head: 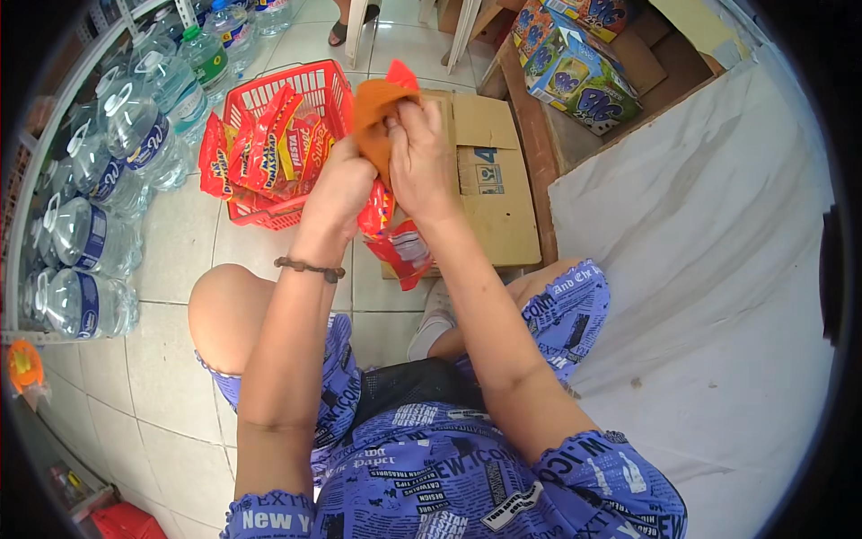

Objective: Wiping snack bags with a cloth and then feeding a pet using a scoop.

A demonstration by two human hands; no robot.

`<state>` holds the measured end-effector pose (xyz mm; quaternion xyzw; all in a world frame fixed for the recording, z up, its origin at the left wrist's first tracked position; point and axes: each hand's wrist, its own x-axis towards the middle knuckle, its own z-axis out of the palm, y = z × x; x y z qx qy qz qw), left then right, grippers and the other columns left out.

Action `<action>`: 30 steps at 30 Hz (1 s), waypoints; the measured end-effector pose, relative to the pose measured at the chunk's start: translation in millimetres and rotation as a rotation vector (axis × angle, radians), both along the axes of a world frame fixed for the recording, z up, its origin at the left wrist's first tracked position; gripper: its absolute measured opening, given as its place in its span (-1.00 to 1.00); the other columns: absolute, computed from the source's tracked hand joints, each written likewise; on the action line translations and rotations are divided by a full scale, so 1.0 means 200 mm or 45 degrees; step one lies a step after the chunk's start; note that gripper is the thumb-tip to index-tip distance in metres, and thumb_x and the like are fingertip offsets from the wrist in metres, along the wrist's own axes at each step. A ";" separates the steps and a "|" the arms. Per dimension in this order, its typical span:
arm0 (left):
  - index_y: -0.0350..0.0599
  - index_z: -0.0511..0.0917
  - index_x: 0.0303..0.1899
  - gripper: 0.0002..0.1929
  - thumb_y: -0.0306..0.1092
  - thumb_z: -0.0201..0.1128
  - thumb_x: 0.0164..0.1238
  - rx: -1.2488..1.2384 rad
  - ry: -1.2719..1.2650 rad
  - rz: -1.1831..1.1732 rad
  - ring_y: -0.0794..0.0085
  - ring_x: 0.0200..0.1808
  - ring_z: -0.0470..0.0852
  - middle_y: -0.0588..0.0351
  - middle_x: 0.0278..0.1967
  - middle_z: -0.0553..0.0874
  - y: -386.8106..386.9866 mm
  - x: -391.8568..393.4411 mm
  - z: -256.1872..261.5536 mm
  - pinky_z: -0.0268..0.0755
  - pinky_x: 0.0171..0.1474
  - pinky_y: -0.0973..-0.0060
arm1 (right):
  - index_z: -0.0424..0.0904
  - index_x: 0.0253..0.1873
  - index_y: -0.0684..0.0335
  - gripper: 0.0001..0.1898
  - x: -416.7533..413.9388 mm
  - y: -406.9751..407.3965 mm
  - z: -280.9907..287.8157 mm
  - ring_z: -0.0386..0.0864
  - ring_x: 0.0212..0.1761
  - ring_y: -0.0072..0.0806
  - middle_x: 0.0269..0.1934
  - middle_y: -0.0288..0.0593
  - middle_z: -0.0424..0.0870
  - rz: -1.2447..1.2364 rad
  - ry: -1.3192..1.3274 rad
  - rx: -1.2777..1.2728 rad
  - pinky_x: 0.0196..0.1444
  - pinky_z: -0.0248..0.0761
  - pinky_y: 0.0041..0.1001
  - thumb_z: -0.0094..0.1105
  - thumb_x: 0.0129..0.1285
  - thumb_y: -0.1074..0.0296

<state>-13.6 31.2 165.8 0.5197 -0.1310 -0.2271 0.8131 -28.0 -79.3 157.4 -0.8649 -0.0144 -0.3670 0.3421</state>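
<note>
Over the floor in front of me, my left hand (343,185) grips a red printed food pouch (397,252), its fingers partly hidden. An orange cloth (374,111) is bunched in my right hand (419,155) and lies against the pouch, covering its middle. The pouch's red upper corner shows above the cloth, and its lower end hangs below my wrists. Just left of my hands, a red plastic shopping basket (333,81) holds several similar red pouches (269,145) standing close together.
A closed cardboard box (502,229) lies right of my hands, beside a wooden ledge (532,135) with printed cartons (582,84). Several large water bottles (138,135) line a shelf on the left. A white marbled panel (680,269) rises at right. Another person's foot (340,32) is at the top.
</note>
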 end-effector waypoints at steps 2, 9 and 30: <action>-0.28 0.41 0.14 -0.68 -0.35 0.05 0.45 0.020 0.008 0.027 0.49 -0.06 0.59 0.10 -0.04 0.60 0.01 0.02 -0.05 0.46 -0.01 0.53 | 0.46 0.02 0.22 -0.76 0.03 0.00 -0.13 0.52 -0.09 0.04 -0.02 0.04 0.43 -0.044 -0.006 0.048 -0.12 0.43 -0.15 0.00 0.27 0.38; -0.28 0.39 0.14 -0.66 -0.38 0.12 0.41 0.049 0.194 0.032 0.45 -0.09 0.65 0.07 -0.04 0.63 0.01 0.01 -0.01 0.54 -0.06 0.46 | 0.48 0.15 0.19 -0.59 -0.19 -0.45 -0.92 0.51 0.07 0.03 0.27 0.09 0.29 -0.465 0.739 -0.109 0.08 0.42 -0.14 -0.03 0.22 0.24; -0.27 0.44 -0.03 -0.80 -0.41 0.07 0.41 -0.287 0.010 0.204 0.50 -0.27 0.54 0.11 -0.27 0.56 -0.40 -0.08 0.09 0.44 -0.21 0.49 | 0.58 -0.06 0.19 -0.56 -0.39 -0.28 0.08 0.59 -0.20 -0.13 -0.23 -0.08 0.52 -0.215 0.241 -0.115 -0.15 0.47 -0.27 0.41 -0.12 0.26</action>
